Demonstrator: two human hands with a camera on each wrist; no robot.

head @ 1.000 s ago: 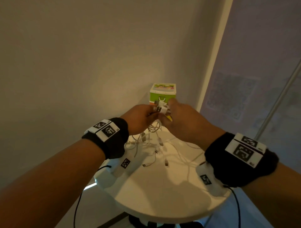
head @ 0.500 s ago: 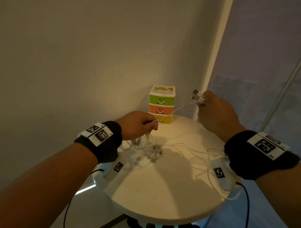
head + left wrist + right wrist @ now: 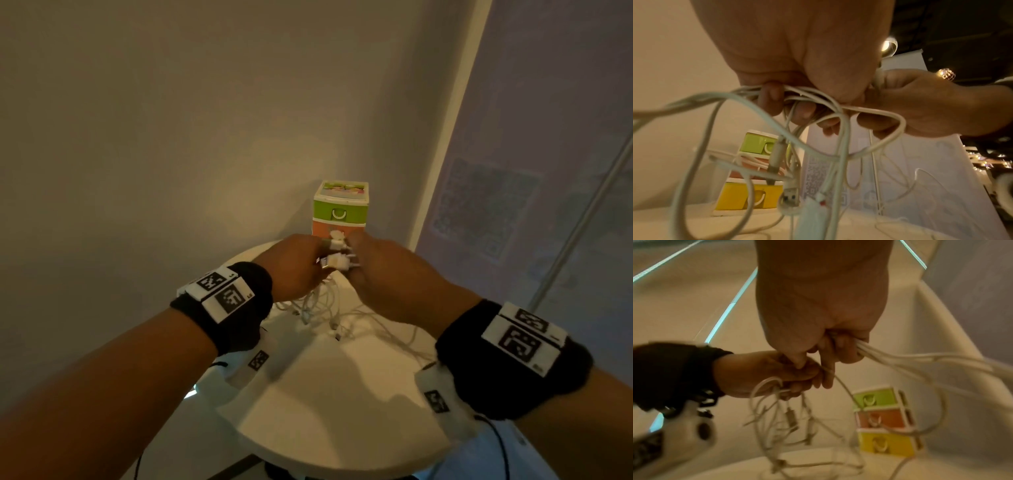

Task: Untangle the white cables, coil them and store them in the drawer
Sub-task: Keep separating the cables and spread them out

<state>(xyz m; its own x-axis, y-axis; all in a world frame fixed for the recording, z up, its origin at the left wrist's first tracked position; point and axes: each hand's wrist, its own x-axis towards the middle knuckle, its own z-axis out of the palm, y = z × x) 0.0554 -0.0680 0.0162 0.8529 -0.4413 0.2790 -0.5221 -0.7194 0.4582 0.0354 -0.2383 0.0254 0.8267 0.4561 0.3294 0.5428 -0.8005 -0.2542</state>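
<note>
A tangle of white cables (image 3: 320, 305) hangs from both hands above the round white table (image 3: 342, 421). My left hand (image 3: 298, 265) grips a bunch of cable loops (image 3: 807, 95), fingers curled round them. My right hand (image 3: 380, 270) meets it and grips cable strands (image 3: 875, 353) too. White plugs (image 3: 337, 262) stick out between the two hands. USB ends (image 3: 790, 197) dangle below. The small drawer unit (image 3: 340, 214), with green, orange and yellow drawers all closed (image 3: 882, 423), stands at the table's far edge just behind the hands.
A beige wall lies to the left and behind. A bluish panel with a faint QR code (image 3: 479, 209) and a slanted metal pole (image 3: 582, 222) are on the right. Loose cable loops (image 3: 397, 335) trail on the table under my right wrist.
Half a second ago my right hand was out to the right, pulling a plug end taut away from the left. It has come back and joined the left hand in front of the drawers.
</note>
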